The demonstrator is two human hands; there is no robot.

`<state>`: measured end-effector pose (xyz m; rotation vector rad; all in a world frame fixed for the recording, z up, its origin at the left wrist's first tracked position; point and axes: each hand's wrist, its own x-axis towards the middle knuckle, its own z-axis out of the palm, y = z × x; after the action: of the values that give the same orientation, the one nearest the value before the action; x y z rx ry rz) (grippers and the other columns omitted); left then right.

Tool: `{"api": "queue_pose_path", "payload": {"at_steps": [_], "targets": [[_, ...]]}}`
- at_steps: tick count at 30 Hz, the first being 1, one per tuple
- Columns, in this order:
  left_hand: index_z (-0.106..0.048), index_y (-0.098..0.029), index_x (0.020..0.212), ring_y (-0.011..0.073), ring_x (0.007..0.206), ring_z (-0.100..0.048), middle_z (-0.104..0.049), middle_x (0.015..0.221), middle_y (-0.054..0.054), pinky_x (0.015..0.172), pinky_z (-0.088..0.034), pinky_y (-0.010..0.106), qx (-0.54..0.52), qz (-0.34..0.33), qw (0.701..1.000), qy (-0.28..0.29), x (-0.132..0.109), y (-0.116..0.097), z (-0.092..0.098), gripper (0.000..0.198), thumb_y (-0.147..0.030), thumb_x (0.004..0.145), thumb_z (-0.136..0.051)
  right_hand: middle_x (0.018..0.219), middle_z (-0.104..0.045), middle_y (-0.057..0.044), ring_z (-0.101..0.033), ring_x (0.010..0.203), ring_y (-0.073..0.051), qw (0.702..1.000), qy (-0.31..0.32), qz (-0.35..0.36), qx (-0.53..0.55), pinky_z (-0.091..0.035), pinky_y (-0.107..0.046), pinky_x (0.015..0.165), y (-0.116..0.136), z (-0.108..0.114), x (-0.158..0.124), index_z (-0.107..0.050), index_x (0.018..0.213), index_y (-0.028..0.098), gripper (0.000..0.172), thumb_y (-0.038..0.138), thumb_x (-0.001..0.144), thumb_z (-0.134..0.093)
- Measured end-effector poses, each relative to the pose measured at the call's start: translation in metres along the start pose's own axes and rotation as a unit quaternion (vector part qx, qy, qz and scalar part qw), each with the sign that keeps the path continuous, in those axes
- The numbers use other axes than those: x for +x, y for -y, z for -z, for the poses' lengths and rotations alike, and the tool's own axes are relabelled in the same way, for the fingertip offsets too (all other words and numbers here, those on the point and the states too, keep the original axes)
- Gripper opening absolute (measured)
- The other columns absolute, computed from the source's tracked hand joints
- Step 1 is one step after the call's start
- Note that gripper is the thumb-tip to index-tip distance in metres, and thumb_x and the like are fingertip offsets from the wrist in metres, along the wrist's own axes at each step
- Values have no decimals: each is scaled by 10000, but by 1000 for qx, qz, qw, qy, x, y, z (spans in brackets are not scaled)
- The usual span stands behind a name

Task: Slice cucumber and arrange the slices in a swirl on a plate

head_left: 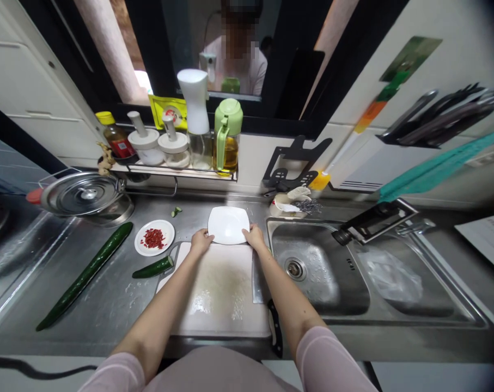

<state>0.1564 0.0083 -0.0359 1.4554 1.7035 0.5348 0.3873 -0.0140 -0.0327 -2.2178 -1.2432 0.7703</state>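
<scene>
Both my hands grip a white square plate (229, 224) by its lower corners, at the far edge of a wet white cutting board (218, 288). My left hand (201, 241) is closed on the left corner, and my right hand (254, 237) on the right one. A knife (274, 326) lies along the board's right side, partly under my right forearm. Left of the board are a cut cucumber piece (152, 268) and a round white plate (138, 240) bearing chopped red pieces (154, 238). A long whole cucumber (87, 275) rests farther left.
A lidded steel pot (108, 211) stands at the back left. Bottles and jars line a shelf (177, 172) behind the counter. To the right is a double sink (324, 272) with a plastic bag (391, 275) in its right basin. Small green scraps (176, 211) lie near the shelf.
</scene>
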Motion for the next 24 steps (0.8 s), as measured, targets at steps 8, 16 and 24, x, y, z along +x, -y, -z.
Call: {"api": "queue_pose_path", "payload": {"at_steps": [8, 16, 24], "targets": [[-670, -152, 1030, 171, 700, -600, -644, 686, 12, 668, -406, 232, 15, -9, 1000, -24, -3, -3, -1, 340, -184, 692, -670, 969, -698, -119, -642, 964, -226, 1000, -5, -4, -12, -450, -268, 833, 2, 2, -2, -598, 1067, 128, 335, 268, 769, -658], [-602, -126, 1181, 200, 778, -636, -670, 760, 49, 748, -436, 264, 24, -18, 999, -24, -12, -11, 0, 452, -212, 741, -660, 1005, -689, -186, -644, 991, -270, 998, 1, -21, -65, -456, -315, 845, 14, 13, -8, -582, 1092, 105, 384, 296, 769, -661], [-478, -158, 1334, 196, 876, -608, -629, 996, 84, 794, -453, 298, -52, -56, 983, -164, -65, -16, -5, 546, -359, 829, -538, 749, -665, -72, -655, 815, -219, 994, -86, 63, 10, -444, -295, 770, 10, 34, -45, -563, 1204, 137, 446, 372, 825, -562]]}}
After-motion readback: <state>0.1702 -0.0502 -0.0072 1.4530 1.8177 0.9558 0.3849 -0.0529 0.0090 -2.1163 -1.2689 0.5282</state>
